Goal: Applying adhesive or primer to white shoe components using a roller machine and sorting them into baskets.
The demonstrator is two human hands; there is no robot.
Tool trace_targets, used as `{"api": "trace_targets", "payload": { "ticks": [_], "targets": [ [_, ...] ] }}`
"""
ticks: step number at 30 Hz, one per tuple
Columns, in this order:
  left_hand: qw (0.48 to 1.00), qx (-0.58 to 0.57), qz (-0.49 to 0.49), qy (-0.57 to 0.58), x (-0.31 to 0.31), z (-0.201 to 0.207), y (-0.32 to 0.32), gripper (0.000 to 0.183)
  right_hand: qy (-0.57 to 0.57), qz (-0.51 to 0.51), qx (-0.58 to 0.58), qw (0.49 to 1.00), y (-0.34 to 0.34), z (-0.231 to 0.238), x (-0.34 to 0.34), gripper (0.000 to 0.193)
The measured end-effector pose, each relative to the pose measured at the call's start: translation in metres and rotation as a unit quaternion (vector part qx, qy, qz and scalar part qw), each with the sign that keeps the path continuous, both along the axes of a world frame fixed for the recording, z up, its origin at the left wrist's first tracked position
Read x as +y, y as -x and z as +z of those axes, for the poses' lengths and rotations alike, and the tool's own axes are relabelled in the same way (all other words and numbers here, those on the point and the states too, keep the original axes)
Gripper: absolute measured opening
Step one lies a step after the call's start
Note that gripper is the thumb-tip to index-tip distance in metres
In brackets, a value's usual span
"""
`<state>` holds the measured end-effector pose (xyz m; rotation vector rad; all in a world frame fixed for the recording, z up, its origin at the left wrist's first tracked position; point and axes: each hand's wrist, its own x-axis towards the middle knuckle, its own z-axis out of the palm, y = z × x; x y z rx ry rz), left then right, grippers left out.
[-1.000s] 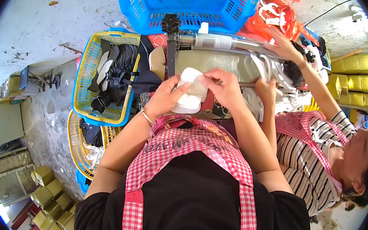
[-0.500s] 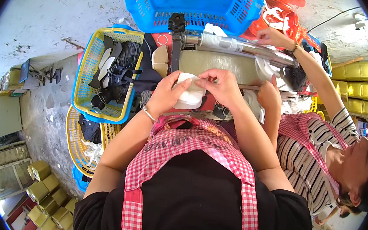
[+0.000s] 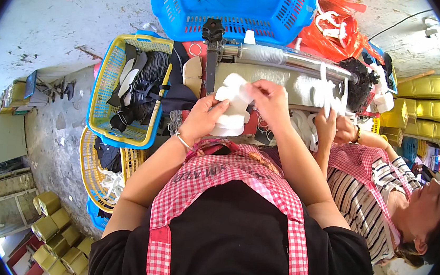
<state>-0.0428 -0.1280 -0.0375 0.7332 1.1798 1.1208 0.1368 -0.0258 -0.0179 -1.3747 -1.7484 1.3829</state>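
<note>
**Two hands on a white sole at the bench**

The left hand (image 3: 203,120) is wrapped around a white shoe sole (image 3: 232,107), fingers curled under its lower edge and thumb up against its face, so the grip is closed on the piece. The right hand (image 3: 269,101) comes in from the other side and pinches the sole's upper right corner between thumb and fingertips. The sole sits in front of the person's chest, just before the long metal machine (image 3: 285,64), and stands roughly upright with its long axis running from low near the apron up toward the machine, leaning a little to the left at the top.

From large to small around them: a blue plastic basket (image 3: 232,6) lies beyond the machine; a yellow basket with a blue rim (image 3: 105,89), holding dark and white shoe parts, sits to the left; a second yellow basket (image 3: 90,167) lies below it. To the right, a co-worker's hand (image 3: 327,127) reaches toward the white straps (image 3: 322,89) hanging from the machine.
</note>
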Motion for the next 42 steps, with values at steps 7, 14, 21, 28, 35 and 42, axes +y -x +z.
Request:
{"api": "trace_targets", "payload": {
  "ticks": [7, 14, 21, 28, 35, 42],
  "targets": [
    [1.0, 0.004, -0.013, 0.017, -0.005, -0.001, -0.003, 0.029, 0.266, -0.188, 0.203, 0.923, 0.013, -0.002, 0.045, 0.022],
    [1.0, 0.021, -0.009, -0.017, -0.011, -0.003, 0.0, 0.027, 0.086, 0.071, -0.02, 0.994, -0.018, 0.008, 0.003, 0.018],
    [0.997, 0.043, -0.055, -0.019, -0.014, 0.017, 0.002, 0.023, 0.232, -0.178, 0.226, 0.929, -0.021, 0.002, 0.042, 0.021],
    [0.97, -0.198, -0.117, -0.078, -0.051, 0.064, 0.038, 0.029, 0.444, 0.148, 0.109, 0.877, 0.041, -0.029, -0.047, 0.051],
    [0.977, -0.144, -0.139, -0.068, -0.065, 0.061, 0.035, 0.031, 0.423, -0.043, 0.137, 0.895, 0.088, -0.053, -0.057, 0.048],
    [0.98, -0.159, -0.115, -0.038, -0.075, 0.048, 0.033, 0.025, 0.3, -0.044, 0.095, 0.948, 0.093, -0.068, -0.065, 0.04]
  ]
}}
